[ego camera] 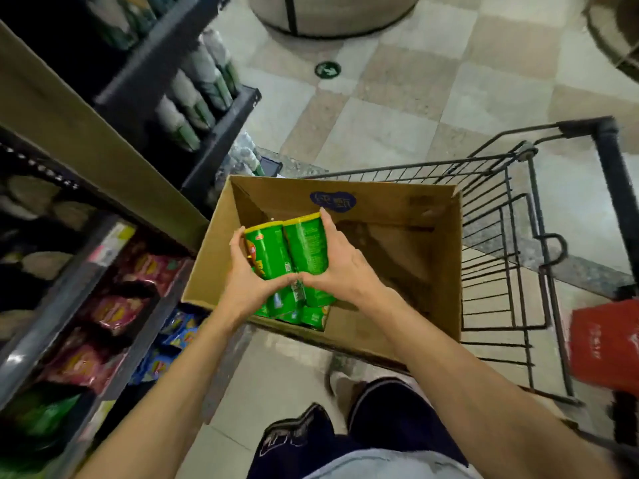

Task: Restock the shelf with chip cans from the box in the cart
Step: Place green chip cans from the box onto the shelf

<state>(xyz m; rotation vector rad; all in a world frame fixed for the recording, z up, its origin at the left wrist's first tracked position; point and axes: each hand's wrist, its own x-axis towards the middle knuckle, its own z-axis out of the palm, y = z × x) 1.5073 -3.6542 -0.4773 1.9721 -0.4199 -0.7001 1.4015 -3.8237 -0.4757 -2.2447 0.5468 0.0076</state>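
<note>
Two green chip cans (pixel 288 248), yellow-lidded, side by side, long axes upright with a slight tilt, clasped between left hand (pixel 250 274) and right hand (pixel 340 267), over the cardboard box (pixel 397 209) in the wire cart (pixel 518 236); shelf (pixel 79 271) lies leftward, nearer the left hand.

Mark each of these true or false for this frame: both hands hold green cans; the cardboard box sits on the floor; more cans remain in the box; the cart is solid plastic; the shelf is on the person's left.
1. Both hands hold green cylindrical chip cans. True: the left hand and right hand clasp two cans together.
2. The open brown cardboard box sits on the floor. False: it sits in the black wire shopping cart.
3. More cans remain in the box. True.
4. The cart is solid plastic. False: it is open wire mesh.
5. The dark snack shelf is on the person's left. True.
</note>
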